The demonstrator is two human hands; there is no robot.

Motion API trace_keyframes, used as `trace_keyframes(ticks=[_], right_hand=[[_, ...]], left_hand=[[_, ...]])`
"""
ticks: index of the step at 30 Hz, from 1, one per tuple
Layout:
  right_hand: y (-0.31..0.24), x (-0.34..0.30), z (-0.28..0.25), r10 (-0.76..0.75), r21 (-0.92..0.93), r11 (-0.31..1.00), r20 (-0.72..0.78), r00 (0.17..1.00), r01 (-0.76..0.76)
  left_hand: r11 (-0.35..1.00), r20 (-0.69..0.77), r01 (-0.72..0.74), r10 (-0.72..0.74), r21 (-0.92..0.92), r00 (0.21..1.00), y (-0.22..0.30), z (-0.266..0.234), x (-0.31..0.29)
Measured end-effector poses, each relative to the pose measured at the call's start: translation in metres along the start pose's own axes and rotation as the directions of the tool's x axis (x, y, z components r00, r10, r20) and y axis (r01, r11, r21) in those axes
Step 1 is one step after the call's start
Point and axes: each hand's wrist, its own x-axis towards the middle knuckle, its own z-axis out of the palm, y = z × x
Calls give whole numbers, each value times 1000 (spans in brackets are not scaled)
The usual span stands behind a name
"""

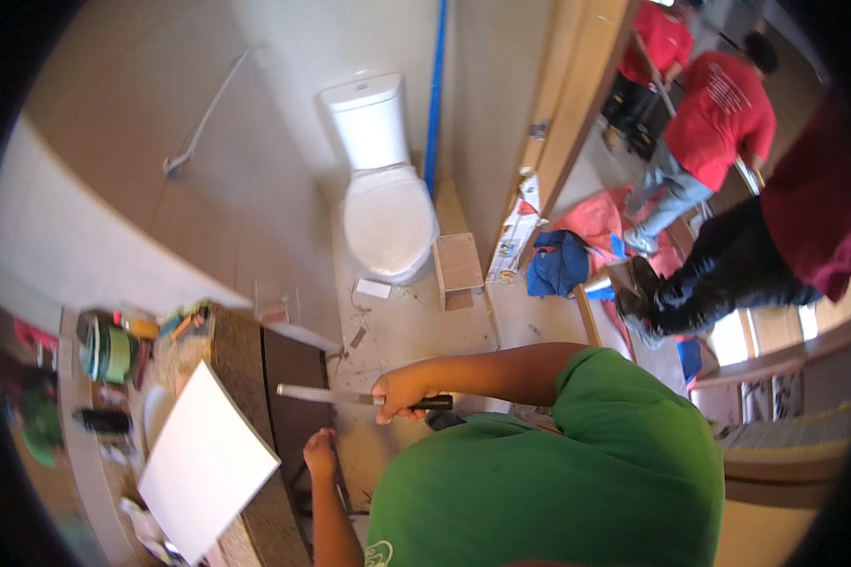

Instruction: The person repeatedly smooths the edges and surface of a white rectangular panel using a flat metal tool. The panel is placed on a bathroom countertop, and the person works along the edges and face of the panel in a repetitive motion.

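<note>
My right hand (404, 391) is closed round a long, flat, straight metal blade with a black handle (434, 403). The light metal blade (320, 393) points left from my fist, across the dark front of the counter; whether it is a file or a saw I cannot tell. Lower down, beside the counter edge, my left hand (320, 454) has its fingers curled in, and nothing shows in it. Close to it, a white sheet or panel (210, 465) lies tilted on the rough brown counter (239, 354), reaching over its edge.
Ahead stands a white toilet (388, 222), with a cardboard box (459, 263) beside it. Tape and tools (107, 350) crowd the counter's far end. Right of the wooden door frame (560, 104), several people in red shirts (723, 113) stand near cloths (560, 263) on the floor.
</note>
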Motion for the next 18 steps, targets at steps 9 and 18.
trace_keyframes(ticks=[9, 18], right_hand=[[22, 21, 9, 41, -150, 988, -50, 998, -48], [118, -13, -73, 149, -432, 812, -496, 855, -393]], left_hand=[[383, 144, 182, -126, -906, 982, 102, 12, 0], [567, 8, 257, -404, -783, 915, -58, -4, 6]])
